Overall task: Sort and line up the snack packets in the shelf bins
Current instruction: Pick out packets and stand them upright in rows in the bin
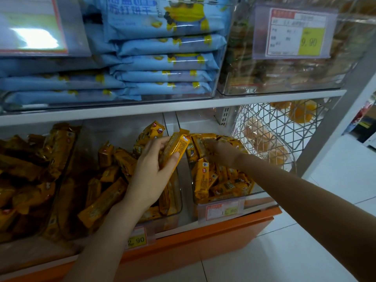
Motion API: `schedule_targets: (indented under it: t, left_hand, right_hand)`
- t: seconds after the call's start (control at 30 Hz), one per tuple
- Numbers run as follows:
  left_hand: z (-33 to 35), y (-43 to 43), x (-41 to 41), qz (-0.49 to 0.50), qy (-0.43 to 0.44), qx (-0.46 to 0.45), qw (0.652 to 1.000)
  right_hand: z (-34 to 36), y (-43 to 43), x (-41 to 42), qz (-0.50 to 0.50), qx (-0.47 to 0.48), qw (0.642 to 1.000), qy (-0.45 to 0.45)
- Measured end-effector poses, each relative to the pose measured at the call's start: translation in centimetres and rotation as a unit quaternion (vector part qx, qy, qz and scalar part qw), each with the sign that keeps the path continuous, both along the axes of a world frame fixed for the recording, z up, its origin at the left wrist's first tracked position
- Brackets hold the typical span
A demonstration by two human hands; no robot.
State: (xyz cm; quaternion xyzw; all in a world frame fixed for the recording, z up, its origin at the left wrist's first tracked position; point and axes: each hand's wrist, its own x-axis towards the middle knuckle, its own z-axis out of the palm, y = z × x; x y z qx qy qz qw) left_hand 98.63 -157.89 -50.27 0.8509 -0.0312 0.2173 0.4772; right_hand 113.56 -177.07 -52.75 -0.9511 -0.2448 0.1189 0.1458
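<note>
On the lower shelf, the person's left hand (150,171) is curled round a yellow-orange foil snack packet (177,149). The thumb lies along the packet's near side and the fingers wrap its far side. The packet is held tilted, top end leaning right, above the right rim of the middle clear plastic bin (177,200) and just short of the gap to the next bin.

The right hand (220,150) reaches into the back of the right-hand clear plastic bin (234,197). Its fingertips are in among the upright yellow-orange packets (203,180) there. The hand is blurred, so it cannot be told whether it grips one or only touches them.

The packets in the right-hand bin stand mostly on end, closely packed. The same kind of packets in the middle bin (105,198) lie jumbled at many angles. A larger clear bin at the shelf's left end (67,169) holds a loose heap of similar yellow-orange packets (24,169).

Price labels (223,210) hang on the shelf's front edge below the bins. At the shelf's right end stands a white wire basket (274,123) with pale orange goods inside. On the upper white shelf board (142,110) sits a clear bin of stacked light-blue packets (166,58).
</note>
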Motion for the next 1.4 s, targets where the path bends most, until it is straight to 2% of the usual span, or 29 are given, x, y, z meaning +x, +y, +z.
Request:
schedule_targets:
  t: [0.07,0.2,0.3,0.37,0.43,0.7,0.9,0.97,1.03,1.1,1.17,1.27,1.4]
  left_hand:
    - [0.2,-0.2,-0.2,-0.017,0.0,0.02,1.0]
    - [0.7,-0.3,-0.3,-0.078,0.032,0.06,0.995]
    - [1.0,-0.2,-0.5,-0.09,0.043,0.105,0.99]
    - [1.4,-0.3,-0.9,-0.084,0.041,0.17,0.981]
    - [1.9,-0.4,-1.4,-0.082,0.03,0.241,0.967]
    - [3.6,-0.3,-2.4,-0.121,0.028,0.368,0.922]
    - [4.0,0.8,-3.0,-0.12,0.039,0.38,0.917]
    - [3.8,1.1,-3.3,-0.12,0.052,0.361,0.923]
    - [3.3,1.2,-3.6,-0.103,0.064,0.298,0.947]
    - [2.6,1.2,-4.0,-0.055,0.07,0.179,0.98]
    - [1.9,1.3,-4.3,0.018,0.052,0.054,0.997]
    - [1.4,1.6,-4.3,0.104,0.032,-0.054,0.993]
    - [1.7,2.0,-3.7,0.149,0.035,-0.083,0.985]
  right_hand:
    - [0.2,-0.9,-0.1,0.0,-0.006,1.0,-0.016]
    - [1.8,-3.7,-1.2,-0.059,0.052,0.995,-0.06]
    - [2.7,-5.9,-3.4,-0.018,-0.004,1.0,0.008]
    - [2.8,-6.7,-5.0,0.025,-0.053,0.995,0.079]
    - [2.5,-6.9,-5.9,0.054,-0.089,0.989,0.107]
    - [3.8,-5.9,-8.4,-0.009,-0.107,0.994,-0.008]
    - [3.8,-6.3,-11.6,-0.067,-0.078,0.988,-0.112]
    - [4.2,-6.2,-12.2,-0.092,-0.041,0.983,-0.151]
    - [4.7,-5.6,-12.5,-0.134,0.015,0.975,-0.177]
    - [5.2,-4.3,-12.3,-0.171,0.077,0.965,-0.182]
    - [5.4,-2.5,-11.6,-0.183,0.127,0.961,-0.162]
    - [5.2,0.8,-9.2,-0.191,0.178,0.958,-0.121]
    - [4.0,4.9,-5.9,-0.172,0.192,0.962,-0.09]
